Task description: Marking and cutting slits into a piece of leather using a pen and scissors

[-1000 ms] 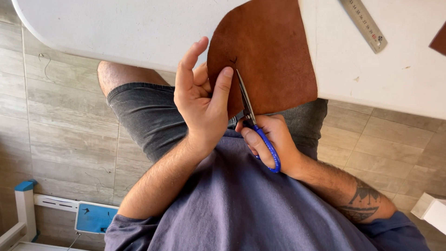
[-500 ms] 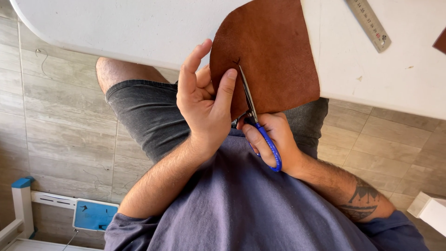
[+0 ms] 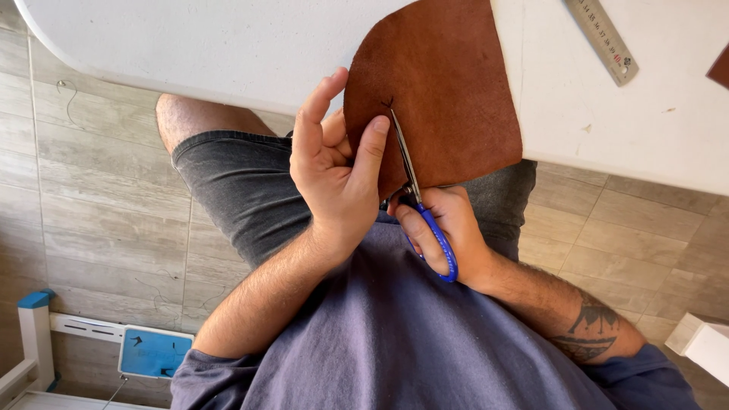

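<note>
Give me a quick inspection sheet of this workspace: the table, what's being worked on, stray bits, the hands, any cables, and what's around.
Surface: white table, rounded corner, leather overhanging its edge.
Job's things: brown leather piece, partly cut from its lower edge; blue-handled scissors, blades inside the cut.
Clutter: metal ruler at top right; dark brown scrap at the right edge.
Hands: left hand pinches the leather beside the cut; right hand grips the scissors.
Cables: a thin wire near the blue panel, lower left.
Surroundings: grey tiled floor; white frame lower left; white block lower right.
</note>
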